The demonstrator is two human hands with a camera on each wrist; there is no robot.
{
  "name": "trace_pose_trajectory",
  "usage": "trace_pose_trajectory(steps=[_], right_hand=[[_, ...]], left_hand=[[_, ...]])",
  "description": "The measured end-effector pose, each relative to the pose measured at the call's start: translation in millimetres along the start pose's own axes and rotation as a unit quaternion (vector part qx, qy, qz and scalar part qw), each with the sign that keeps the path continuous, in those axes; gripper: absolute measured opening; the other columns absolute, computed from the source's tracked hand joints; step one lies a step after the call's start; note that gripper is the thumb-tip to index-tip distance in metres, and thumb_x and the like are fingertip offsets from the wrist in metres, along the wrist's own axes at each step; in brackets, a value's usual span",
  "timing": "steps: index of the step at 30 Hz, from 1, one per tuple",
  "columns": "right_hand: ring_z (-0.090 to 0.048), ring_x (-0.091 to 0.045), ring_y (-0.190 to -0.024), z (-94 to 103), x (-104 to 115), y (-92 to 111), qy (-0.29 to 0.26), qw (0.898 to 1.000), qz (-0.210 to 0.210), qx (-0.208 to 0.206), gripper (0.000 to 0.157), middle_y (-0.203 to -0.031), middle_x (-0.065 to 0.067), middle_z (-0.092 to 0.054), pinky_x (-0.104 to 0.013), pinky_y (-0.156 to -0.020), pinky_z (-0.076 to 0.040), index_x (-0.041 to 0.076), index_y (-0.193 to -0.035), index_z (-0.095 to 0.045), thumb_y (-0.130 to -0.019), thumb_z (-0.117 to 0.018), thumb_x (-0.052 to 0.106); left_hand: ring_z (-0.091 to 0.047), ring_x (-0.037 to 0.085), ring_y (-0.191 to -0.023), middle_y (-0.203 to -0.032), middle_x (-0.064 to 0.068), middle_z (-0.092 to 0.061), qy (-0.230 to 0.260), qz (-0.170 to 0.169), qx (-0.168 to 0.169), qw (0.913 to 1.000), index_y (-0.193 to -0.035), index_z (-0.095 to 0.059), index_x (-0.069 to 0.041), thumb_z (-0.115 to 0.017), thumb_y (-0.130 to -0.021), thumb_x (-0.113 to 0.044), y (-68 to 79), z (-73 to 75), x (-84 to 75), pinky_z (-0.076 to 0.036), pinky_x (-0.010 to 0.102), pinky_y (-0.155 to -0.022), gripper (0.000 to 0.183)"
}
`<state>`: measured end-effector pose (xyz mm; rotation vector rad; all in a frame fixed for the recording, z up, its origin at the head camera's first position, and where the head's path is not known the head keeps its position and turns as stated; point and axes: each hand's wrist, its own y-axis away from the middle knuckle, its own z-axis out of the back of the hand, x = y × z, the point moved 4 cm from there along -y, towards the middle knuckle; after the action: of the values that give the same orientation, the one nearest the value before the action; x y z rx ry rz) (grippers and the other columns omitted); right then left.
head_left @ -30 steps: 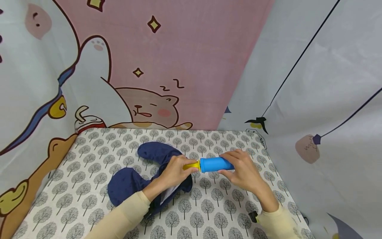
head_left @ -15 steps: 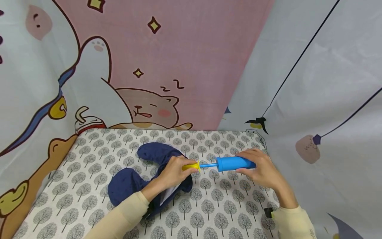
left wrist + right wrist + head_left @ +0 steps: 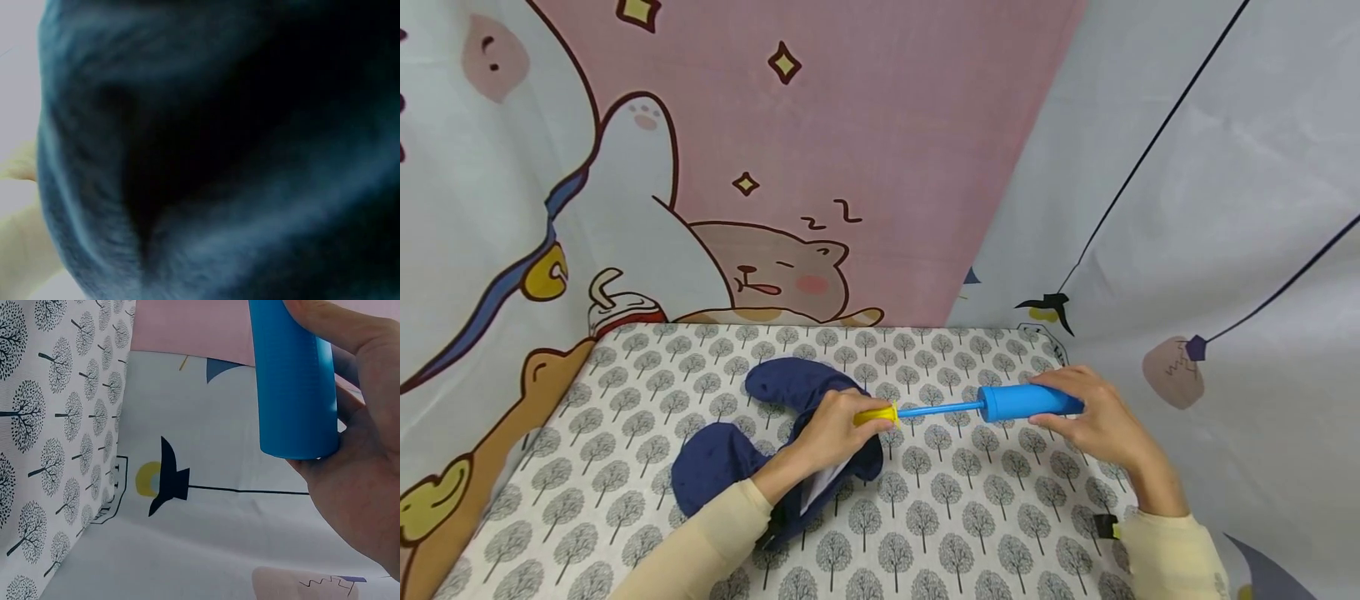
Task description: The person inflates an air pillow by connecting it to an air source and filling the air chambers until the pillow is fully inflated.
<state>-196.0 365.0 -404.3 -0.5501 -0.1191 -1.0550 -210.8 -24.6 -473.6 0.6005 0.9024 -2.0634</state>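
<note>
Far left: navy fabric piece (image 3: 718, 467) on the tree-print cloth (image 3: 925, 533), partly beneath the left forearm; contact with the hand cannot be told. Left hand (image 3: 827, 432) pinches the yellow handle (image 3: 876, 415) between thumb and fingers. Blue rod (image 3: 940, 409), bare, runs rightward from handle to blue cylinder (image 3: 1018, 402). Right hand (image 3: 1097, 425), at the cylinder's far end, grips it, thumb and fingers on opposite sides.
</note>
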Motion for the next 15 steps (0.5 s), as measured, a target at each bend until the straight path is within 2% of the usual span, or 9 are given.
trace_pose_trajectory(steps=[4,8,15], right_hand=[[-0.069,-0.036,-0.121,-2.1,1.9,-0.9,0.012,1.0,0.0,-0.005,0.059,-0.137,-0.017,-0.077,-0.062,-0.092,-0.059,0.017,-0.136,-0.082,-0.082,-0.104,0.019],[-0.069,-0.028,-0.116,-8.6,11.8,-4.0,0.031,0.999,0.027,-0.029,0.059,-0.13,-0.012,-0.082,-0.052,-0.09,-0.059,0.013,-0.131,-0.083,-0.077,-0.106,0.017],[-0.07,-0.034,-0.116,-24.2,39.0,-10.9,0.029,0.998,0.051,-0.039,0.057,-0.127,-0.015,-0.083,-0.058,-0.093,-0.056,0.007,-0.127,-0.084,-0.076,-0.106,0.015]], left_hand=[[-0.071,0.015,-0.087,-0.113,0.006,-0.089,-0.003,-0.003,-0.001,1.0,-0.129,-0.087,-0.01,-0.09,-0.098,-0.022,-0.8,-0.8,-0.6,-0.054,0.023,-0.077,0.033],[-0.072,0.017,-0.087,-0.112,0.006,-0.089,-0.006,-0.009,-0.003,0.9999,-0.129,-0.086,-0.009,-0.089,-0.099,-0.023,-1.5,-1.7,-2.3,-0.053,0.022,-0.076,0.034],[-0.07,0.016,-0.084,-0.107,0.008,-0.089,-0.011,-0.025,-0.013,0.9995,-0.128,-0.086,-0.008,-0.089,-0.099,-0.019,-1.2,-3.5,-4.4,-0.052,0.022,-0.072,0.031]])
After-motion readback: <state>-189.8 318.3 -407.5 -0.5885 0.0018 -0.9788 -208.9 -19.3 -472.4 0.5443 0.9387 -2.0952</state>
